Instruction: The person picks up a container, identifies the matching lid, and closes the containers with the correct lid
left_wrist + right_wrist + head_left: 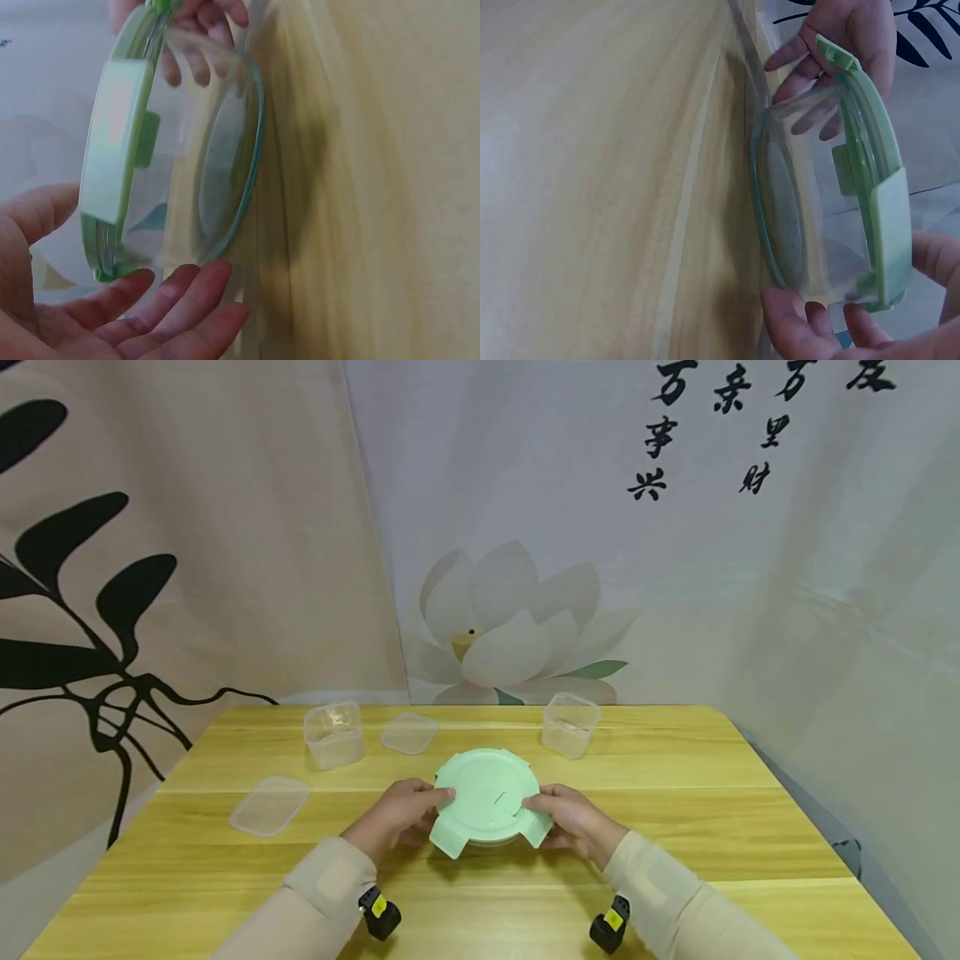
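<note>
Between both hands is a round glass food container [184,150] with a mint-green lid [483,789], at the middle of the table in the head view. My left hand [401,814] holds its left side, thumb at the lid's edge and fingers beneath the rim. On the opposite side my right hand [573,820] grips it the same way, thumb over the lid's edge. Two locking flaps [450,837] stick out toward the front of the lid. Through the clear glass wall [821,195] in the right wrist view, no contents show.
Toward the back of the wooden table [675,852] stand two clear plastic tubs, one at left [334,737] and one at right [570,727]. A clear square lid [409,733] lies near the left tub, another lid [270,806] closer on the left. Behind hangs a printed curtain [705,593].
</note>
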{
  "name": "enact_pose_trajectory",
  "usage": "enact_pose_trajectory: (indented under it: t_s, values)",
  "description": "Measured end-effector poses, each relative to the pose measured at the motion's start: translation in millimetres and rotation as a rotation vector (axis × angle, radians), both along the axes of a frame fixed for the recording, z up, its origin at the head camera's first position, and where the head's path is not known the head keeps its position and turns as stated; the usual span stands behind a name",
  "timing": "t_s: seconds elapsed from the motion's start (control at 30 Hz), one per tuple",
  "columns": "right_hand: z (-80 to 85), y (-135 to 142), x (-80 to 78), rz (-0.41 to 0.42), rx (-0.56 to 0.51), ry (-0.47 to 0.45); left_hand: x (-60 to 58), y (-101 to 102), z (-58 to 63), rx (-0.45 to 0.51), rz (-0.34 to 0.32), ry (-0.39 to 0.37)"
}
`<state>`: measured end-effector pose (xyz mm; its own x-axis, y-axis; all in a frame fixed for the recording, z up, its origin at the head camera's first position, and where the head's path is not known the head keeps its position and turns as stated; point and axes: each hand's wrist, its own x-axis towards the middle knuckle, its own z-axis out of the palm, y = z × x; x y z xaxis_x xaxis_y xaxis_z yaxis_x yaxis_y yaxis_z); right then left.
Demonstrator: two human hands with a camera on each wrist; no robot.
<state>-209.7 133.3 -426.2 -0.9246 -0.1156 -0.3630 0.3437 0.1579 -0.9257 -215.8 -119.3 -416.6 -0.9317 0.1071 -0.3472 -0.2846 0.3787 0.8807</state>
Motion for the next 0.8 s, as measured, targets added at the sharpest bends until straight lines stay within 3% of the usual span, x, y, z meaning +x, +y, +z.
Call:
enact_pose_trajectory:
  t_s: [0.37,0.57,0.8]
  values:
    - [-2.6,-4.0,-15.1,0.003,0.002,-0.035,9.4,1.3,4.2,0.017,-0.017,0.016]
    - [-3.0,-4.2,-22.5,0.003,0.047,-0.035,4.5,1.3,3.1,0.016,-0.026,0.002]
    - [-3.6,-5.2,-19.6,-0.009,0.06,-0.036,-5.5,-2.6,0.3,0.022,-0.013,-0.019]
